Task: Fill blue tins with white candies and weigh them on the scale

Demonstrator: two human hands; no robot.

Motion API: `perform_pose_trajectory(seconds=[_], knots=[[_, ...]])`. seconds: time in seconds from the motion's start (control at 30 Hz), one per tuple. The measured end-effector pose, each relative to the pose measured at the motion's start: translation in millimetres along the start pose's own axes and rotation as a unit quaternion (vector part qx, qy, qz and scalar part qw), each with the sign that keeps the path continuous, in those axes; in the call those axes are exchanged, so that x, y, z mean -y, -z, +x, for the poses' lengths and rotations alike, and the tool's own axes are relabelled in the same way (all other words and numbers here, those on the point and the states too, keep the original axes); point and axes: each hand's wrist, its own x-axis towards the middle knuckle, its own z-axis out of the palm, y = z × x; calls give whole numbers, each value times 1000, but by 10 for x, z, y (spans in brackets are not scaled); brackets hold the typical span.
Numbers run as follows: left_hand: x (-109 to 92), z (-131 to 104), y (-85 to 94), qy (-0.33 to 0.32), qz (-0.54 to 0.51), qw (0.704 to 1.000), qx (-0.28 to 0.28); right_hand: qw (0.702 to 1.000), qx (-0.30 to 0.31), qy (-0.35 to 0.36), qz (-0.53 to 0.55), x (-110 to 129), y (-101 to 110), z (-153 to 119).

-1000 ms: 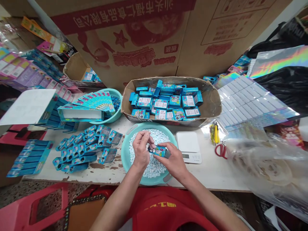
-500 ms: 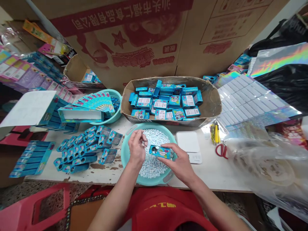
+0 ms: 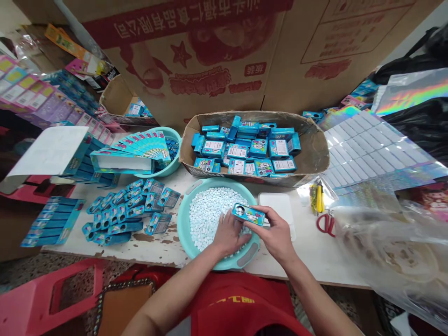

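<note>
My right hand [image 3: 279, 233] pinches a small blue candy box [image 3: 249, 214] between thumb and fingers, above the right side of a turquoise basin [image 3: 184, 196]. A round hole in the box's upper face shows pale candies inside. My left hand [image 3: 229, 237] lies palm down on the small white candies [image 3: 206, 210] in the basin, thumb and fingers apart, the fingertips partly hidden near the box. Beyond the basin, a cut-down cardboard carton [image 3: 311, 158] holds many similar blue boxes. More small blue boxes with round holes [image 3: 122, 212] stand grouped to the left.
A white scale [image 3: 276, 200] sits partly behind my right hand. Further right are red scissors [image 3: 325, 225], a yellow cutter [image 3: 319, 198] and sticker sheets [image 3: 371, 144]. A second turquoise bowl [image 3: 177, 163] and flat blue cartons [image 3: 52, 221] are at left. A large cardboard box [image 3: 280, 88] rises behind.
My left hand has come down and right from a closed pose above the basin and opened onto the candies. My right hand has shifted the candy box slightly right and up.
</note>
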Motion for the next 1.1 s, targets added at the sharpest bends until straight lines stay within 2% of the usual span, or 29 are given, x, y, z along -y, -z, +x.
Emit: perform_pose_trajectory(seconds=[0.03, 0.1, 0.17, 0.2, 0.23, 0.3, 0.37, 0.47, 0.53, 0.6, 0.67, 0.8, 0.9, 1.0, 1.1], knots=[[27, -13, -23, -31, 82, 996, 20, 1000, -1, 0, -16, 8, -8, 16], [116, -14, 1, -80, 238, 967, 48, 999, 4, 15, -34, 22, -26, 46], [218, 18, 87, -63, 303, 950, 39, 999, 9, 33, -39, 27, -40, 66], [262, 45, 138, -40, 299, 953, 17, 998, 11, 37, -43, 23, -43, 71], [296, 76, 188, -8, 262, 965, -14, 998, 14, 39, -47, 13, -45, 74], [323, 139, 273, 60, 124, 987, -85, 998, 16, 37, -55, -27, -46, 73], [275, 182, 340, 107, -5, 985, -133, 998, 16, 32, -58, -86, -53, 64], [34, 179, 438, 127, -99, 973, -165, 997, 29, 33, -69, -186, -103, 42], [-210, 146, 508, 126, -243, 943, -189, 995, 41, 41, -78, -239, -174, 28], [-446, 120, 566, 105, -410, 885, -196, 993, 51, 53, -90, -269, -266, 20], [-606, 117, 600, 77, -502, 840, -190, 990, 67, 69, -101, -271, -359, 20], [-706, 139, 611, 63, -537, 807, -236, 985, 89, 90, -120, -190, -457, 24], [-755, 122, 608, 64, -526, 798, -286, 982, 78, 111, -128, -135, -445, 5], [-795, 121, 599, 95, -523, 788, -310, 980, 71, 136, -128, -212, -440, 17], [-791, 135, 594, 96, -532, 784, -304, 981, 59, 125, -138, -367, -459, 59]])
